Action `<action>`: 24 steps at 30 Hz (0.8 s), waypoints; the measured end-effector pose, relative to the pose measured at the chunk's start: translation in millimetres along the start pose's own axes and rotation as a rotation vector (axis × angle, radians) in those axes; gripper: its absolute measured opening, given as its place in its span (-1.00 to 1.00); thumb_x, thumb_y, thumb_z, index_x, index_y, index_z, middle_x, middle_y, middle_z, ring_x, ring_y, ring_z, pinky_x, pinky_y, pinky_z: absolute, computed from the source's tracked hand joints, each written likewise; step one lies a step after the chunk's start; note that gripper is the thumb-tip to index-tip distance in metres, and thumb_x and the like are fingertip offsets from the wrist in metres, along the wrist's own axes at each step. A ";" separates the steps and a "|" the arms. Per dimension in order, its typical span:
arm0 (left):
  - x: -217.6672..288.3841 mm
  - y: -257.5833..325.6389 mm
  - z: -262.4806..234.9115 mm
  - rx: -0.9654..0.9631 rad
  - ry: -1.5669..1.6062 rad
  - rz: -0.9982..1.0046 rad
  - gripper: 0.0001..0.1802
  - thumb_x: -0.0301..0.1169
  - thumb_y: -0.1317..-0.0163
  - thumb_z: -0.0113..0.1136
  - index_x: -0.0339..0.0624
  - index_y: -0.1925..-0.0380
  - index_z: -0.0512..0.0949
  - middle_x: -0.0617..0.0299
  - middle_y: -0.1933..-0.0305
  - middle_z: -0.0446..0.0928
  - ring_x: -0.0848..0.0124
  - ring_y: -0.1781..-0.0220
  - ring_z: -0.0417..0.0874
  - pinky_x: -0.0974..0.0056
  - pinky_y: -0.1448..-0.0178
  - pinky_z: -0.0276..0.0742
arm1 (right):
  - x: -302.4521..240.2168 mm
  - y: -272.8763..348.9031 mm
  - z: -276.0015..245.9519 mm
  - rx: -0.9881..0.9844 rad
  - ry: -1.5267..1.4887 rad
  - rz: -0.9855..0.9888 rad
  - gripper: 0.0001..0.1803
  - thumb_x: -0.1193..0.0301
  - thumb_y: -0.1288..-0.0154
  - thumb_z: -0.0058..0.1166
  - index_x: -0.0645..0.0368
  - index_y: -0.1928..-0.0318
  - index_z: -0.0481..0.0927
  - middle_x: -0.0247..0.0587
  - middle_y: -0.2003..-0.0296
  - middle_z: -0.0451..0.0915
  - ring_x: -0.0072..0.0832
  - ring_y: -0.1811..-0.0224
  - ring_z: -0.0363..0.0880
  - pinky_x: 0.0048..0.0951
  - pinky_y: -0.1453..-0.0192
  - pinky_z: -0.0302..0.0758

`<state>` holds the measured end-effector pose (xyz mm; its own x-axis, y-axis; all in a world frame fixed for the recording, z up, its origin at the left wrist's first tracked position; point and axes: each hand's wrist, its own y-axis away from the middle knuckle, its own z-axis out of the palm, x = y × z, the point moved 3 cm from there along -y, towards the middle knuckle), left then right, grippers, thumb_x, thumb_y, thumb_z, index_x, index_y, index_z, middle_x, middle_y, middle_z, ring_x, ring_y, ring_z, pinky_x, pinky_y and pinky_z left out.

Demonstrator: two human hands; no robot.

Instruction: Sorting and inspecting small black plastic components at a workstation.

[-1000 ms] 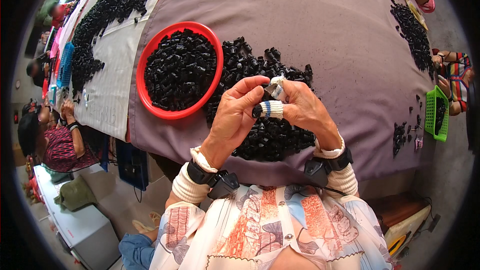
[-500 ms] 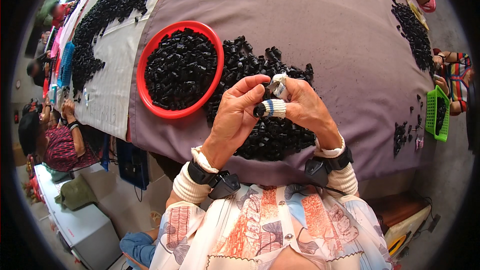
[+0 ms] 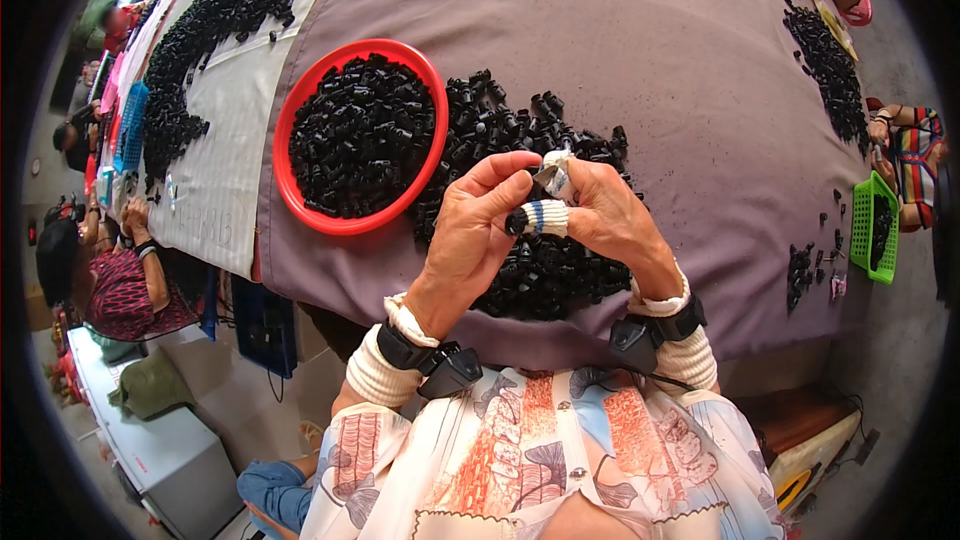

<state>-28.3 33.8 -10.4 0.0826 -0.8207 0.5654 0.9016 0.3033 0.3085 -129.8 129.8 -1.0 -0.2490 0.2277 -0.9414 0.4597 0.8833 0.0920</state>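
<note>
My left hand (image 3: 472,230) pinches with thumb and forefinger at what seems to be a small black part, mostly hidden by the fingers. Close against it, my right hand (image 3: 615,220) has its fingers curled in, with a white knit sleeve with blue stripes (image 3: 546,217) on the thumb and a pale wrap (image 3: 556,172) on the forefinger. Something greyish shows at that wrapped fingertip, too small to make out. Beneath both hands spreads a heap of small black plastic parts (image 3: 560,280). To the left stands a red round basin (image 3: 283,165) filled with similar parts.
A mauve cloth (image 3: 700,70) covers the table. More black parts (image 3: 178,90) lie on the pale cloth at left and another pile (image 3: 828,70) at far right, beside a green basket (image 3: 862,230). Co-workers sit at left (image 3: 125,285) and right (image 3: 910,150).
My hands stay together in almost the same place. The right thumb and wrapped forefinger have shifted slightly left, toward the left fingertips.
</note>
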 end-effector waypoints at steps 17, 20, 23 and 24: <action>-0.3 0.1 -1.3 -0.001 0.041 -0.002 -0.79 -0.53 -0.18 0.07 -0.29 0.16 0.47 0.20 0.23 0.53 0.50 0.24 0.55 0.42 0.15 0.51 | -5.3 1.7 -2.0 0.038 -0.061 -0.023 -0.62 0.24 0.10 0.29 0.24 0.49 0.40 -0.35 0.66 0.37 -0.62 0.60 0.27 -0.50 0.53 0.27; -0.8 0.5 -1.9 0.018 0.023 -0.017 -0.79 -0.53 -0.18 0.07 -0.29 0.16 0.47 0.20 0.22 0.53 0.50 0.23 0.56 0.41 0.14 0.51 | -4.5 1.8 -0.3 -0.007 -0.074 0.082 -0.62 0.23 0.10 0.29 0.24 0.47 0.41 -0.36 0.67 0.37 -0.62 0.60 0.28 -0.50 0.52 0.28; 0.0 0.9 -1.7 0.019 0.020 -0.017 -0.78 -0.52 -0.18 0.08 -0.30 0.16 0.47 0.20 0.22 0.53 0.49 0.22 0.56 0.41 0.13 0.51 | -3.6 0.8 0.5 -0.020 -0.052 0.056 -0.66 0.27 0.07 0.24 0.25 0.46 0.40 -0.29 0.67 0.37 -0.58 0.60 0.30 -0.47 0.51 0.29; 0.4 1.5 -1.4 0.023 0.007 -0.005 -0.79 -0.52 -0.18 0.08 -0.30 0.16 0.47 0.20 0.21 0.53 0.49 0.22 0.56 0.41 0.13 0.51 | -2.9 0.1 1.2 -0.013 -0.029 0.016 -0.67 0.29 0.06 0.21 0.27 0.46 0.40 -0.24 0.67 0.37 -0.53 0.61 0.30 -0.44 0.51 0.29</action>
<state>-26.2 33.3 -10.8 0.0814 -0.8254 0.5586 0.8920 0.3104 0.3287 -128.1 128.8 1.4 -0.2173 0.2301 -0.9486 0.4524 0.8849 0.1110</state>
